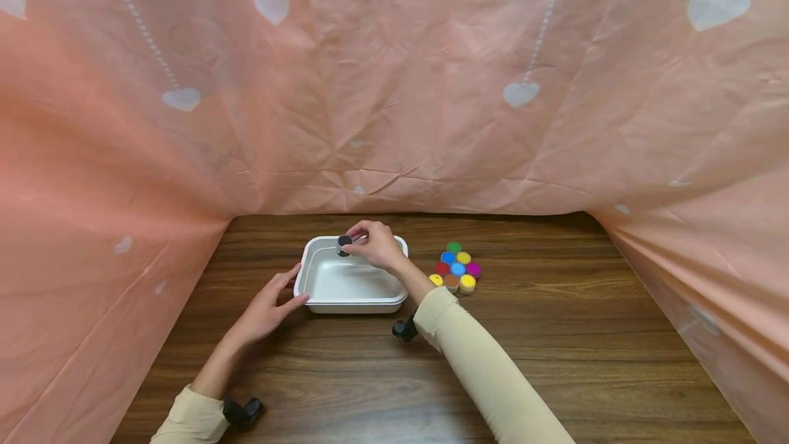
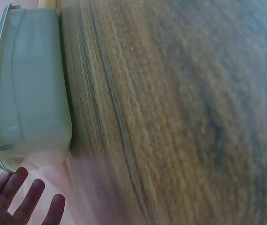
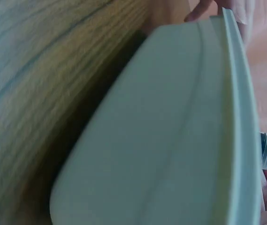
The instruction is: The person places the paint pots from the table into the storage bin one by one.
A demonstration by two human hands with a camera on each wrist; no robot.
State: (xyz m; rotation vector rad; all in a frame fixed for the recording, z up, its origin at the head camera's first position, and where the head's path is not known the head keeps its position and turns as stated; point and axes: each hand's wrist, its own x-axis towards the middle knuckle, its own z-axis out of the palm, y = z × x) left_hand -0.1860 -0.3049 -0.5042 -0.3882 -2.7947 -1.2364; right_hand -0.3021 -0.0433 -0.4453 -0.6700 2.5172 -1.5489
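Right hand [image 1: 377, 247] pinches 1 black-topped jar [image 1: 344, 245] at white tray's [image 1: 351, 286] far edge, near tabletop's [image 1: 555, 307] far edge. Left hand [image 1: 266, 307], fingers spread, touches tray's left edge. Likely placing step; next calls for lowering, releasing.

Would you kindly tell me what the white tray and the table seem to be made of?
The tray: probably plastic with a soft sheen, judging by its smooth, moulded-looking rim and rounded corners. The table: wood or perhaps wood-look laminate, faintly glossy, judging by its streaky brown grain.
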